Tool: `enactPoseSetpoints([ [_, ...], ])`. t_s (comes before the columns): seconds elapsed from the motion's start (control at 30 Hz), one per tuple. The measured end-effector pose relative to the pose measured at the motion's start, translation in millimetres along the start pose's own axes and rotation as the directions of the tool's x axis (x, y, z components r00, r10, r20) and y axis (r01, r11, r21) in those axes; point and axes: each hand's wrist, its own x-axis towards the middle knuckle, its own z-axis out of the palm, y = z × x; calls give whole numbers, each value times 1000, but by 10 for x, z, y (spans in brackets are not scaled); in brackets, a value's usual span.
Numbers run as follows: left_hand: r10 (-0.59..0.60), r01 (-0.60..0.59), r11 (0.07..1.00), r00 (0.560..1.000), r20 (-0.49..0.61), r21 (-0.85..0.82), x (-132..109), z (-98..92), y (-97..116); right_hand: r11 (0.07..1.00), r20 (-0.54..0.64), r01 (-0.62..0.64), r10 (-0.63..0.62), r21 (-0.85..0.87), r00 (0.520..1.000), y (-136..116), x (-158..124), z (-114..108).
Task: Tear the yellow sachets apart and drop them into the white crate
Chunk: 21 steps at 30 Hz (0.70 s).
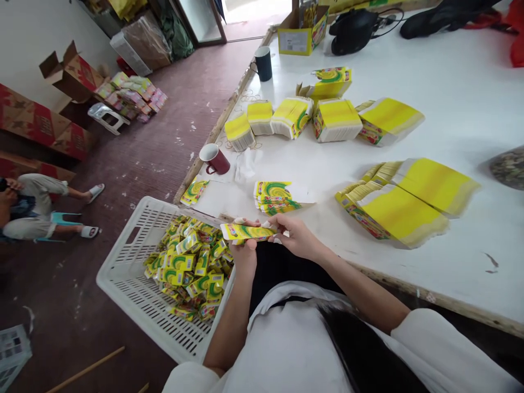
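Between my two hands, just off the table's near edge, is a small yellow and green printed carton (245,231). My left hand (244,256) grips it from below, with fingers behind it. The fingers of my right hand (290,236) pinch its right end. Beyond my hands a small fanned pile of flat printed cartons (276,196) lies on the table. Below and left of my left hand stands a white plastic basket (123,267) holding many small yellow cartons (180,262).
Stacks of flat yellow cartons (403,213) lie to the right, with more bundles (338,117) farther back. A maroon mug (215,159) and a dark mug (264,63) stand along the left table edge (229,103). A seated person (36,204) is at the far left.
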Motion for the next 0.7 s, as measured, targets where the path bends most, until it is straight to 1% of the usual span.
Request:
enactPoseSetpoints([
  [0.07,34,-34,999,999,30,-22,4,-45,4,999,1,-4,4,37,1000,2,5,14],
  [0.13,38,-36,998,999,33,-45,8,-57,9,986,29,-25,20,163,999,1,11,41],
  [0.23,-11,3,996,996,-93,-85,6,-3,9,913,118,-86,42,400,992,-11,3,93],
  [0.3,-28,8,994,982,-186,-105,-1,56,5,881,155,-118,52,459,987,-10,-13,127],
  [0.33,-26,3,994,977,-210,-107,-4,81,5,887,148,-116,55,447,988,-3,-21,135],
  [0.37,-26,3,994,977,-212,-106,-5,98,11,910,118,-98,55,402,991,8,-27,131],
  [0.43,-42,22,995,981,-192,-102,7,92,48,976,-7,-22,24,215,1000,35,-26,78],
  [0.47,-47,30,994,984,-169,-103,23,64,85,996,-83,31,-24,81,996,45,-20,27],
  [0.5,-43,28,994,989,-143,-104,46,19,133,994,-146,84,-93,-70,985,47,-12,-35],
  [0.53,-18,6,995,993,-120,-101,76,-39,192,965,-183,136,-179,-225,967,41,-3,-101],
  [0.57,25,-34,996,995,-97,-87,109,-104,257,911,-184,185,-267,-368,946,25,5,-164],
  [0.6,78,-81,995,995,-66,-51,142,-169,324,841,-145,233,-342,-489,928,0,10,-216],
  [0.63,124,-123,992,992,-13,14,171,-225,388,764,-79,286,-401,-579,913,-31,11,-250],
  [0.67,144,-151,982,987,68,111,191,-266,442,694,3,343,-441,-633,897,-64,9,-264],
  [0.7,122,-160,961,978,171,227,200,-288,483,640,90,406,-467,-653,880,-95,3,-259],
])
